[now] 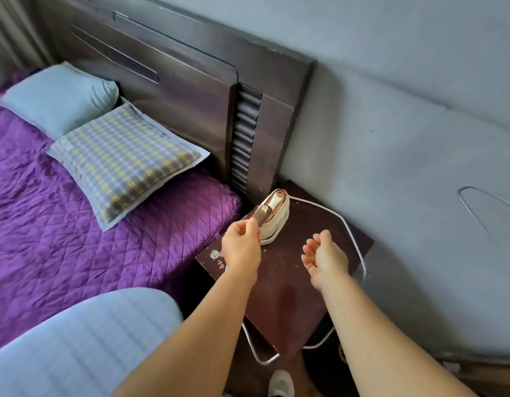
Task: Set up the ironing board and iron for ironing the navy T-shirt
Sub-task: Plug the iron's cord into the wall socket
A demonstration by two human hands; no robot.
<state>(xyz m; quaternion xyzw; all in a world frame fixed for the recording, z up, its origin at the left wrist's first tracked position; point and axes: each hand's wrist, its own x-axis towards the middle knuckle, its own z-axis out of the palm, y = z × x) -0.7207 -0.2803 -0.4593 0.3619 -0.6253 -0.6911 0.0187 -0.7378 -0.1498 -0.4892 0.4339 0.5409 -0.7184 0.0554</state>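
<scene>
While the ironing board [85,339] fills the lower left of the frame, the iron [272,217] is reached for on the nightstand [279,296] at centre.
The iron's brown handle is touched by the loosely curled fingers of the left hand [241,247]; the right hand [324,257] is held spread, palm up, just right of it.

Glossy cream plastic iron [272,217], scuffed dark wood nightstand [288,285], quilted purple cloth bedspread [76,224], padded ironing board [76,339]

Grey wall [391,81], dark headboard [176,90], purple-quilted bed [62,210], possibly wooden nightstand [285,296].
</scene>
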